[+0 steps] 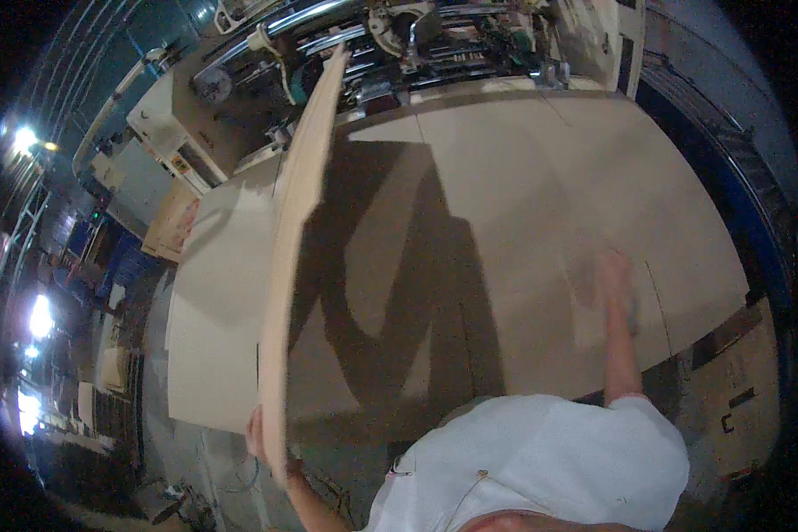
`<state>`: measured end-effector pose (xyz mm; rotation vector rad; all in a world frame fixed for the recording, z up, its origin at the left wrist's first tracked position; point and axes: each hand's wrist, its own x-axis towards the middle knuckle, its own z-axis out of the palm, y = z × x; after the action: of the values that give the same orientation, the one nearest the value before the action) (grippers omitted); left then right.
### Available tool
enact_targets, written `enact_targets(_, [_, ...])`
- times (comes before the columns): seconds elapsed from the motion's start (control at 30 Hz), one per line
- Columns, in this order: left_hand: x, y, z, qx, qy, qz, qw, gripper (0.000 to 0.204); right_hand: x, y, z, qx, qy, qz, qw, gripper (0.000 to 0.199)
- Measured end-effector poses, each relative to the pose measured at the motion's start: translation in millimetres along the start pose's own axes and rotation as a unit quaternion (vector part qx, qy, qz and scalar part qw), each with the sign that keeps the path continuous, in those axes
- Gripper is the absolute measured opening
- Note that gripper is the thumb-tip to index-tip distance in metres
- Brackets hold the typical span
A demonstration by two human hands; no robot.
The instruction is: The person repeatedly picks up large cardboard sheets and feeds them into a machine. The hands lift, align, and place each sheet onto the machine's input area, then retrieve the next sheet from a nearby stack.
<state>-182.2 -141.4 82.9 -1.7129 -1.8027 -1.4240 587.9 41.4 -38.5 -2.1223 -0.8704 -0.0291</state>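
My left grip (254,433) holds the upright cardboard (294,239) near one end, so slippage could topple it; blurred right grip (616,277): state I cannot tell.

A cardboard factory: a roller machine (386,34) stands beyond the gripping left hand (254,433); broad flat cardboard (541,186) lies right of that grip.

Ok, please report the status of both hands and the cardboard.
Left hand gripping upright cardboard by its near end. Right hand blurred over flat cardboard, contact unclear. Upright cardboard hiding part of the flat cardboard.
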Motion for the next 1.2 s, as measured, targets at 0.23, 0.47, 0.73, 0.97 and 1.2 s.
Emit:
enact_targets(0.23, [64, -46, -41, -0.106, 0.068, -0.042, 0.991, 0.031, -1, 214, -169, -0.368, 0.002, 0.222, 0.903, 0.041])
enact_targets(0.47, [182, -67, -116, -0.233, 0.097, -0.084, 0.964, 0.024, 27, 238, -161, -0.427, -0.038, 0.203, 0.881, 0.04])
enact_targets(0.73, [252, -30, -136, 0.133, -0.022, -0.121, 0.983, 0.02, 44, 301, -227, -0.311, -0.009, 0.266, 0.913, 0.044])
enact_targets(0.97, [251, -80, -162, 0.075, -0.045, -0.118, 0.989, 0.021, 72, 283, -281, 0.515, 0.126, 0.323, 0.784, 0.05])
enact_targets(1.2, [202, -26, -103, -0.149, 0.056, -0.127, 0.979, 0.029, 86, 318, -306, 0.401, 0.07, 0.129, 0.904, 0.05])
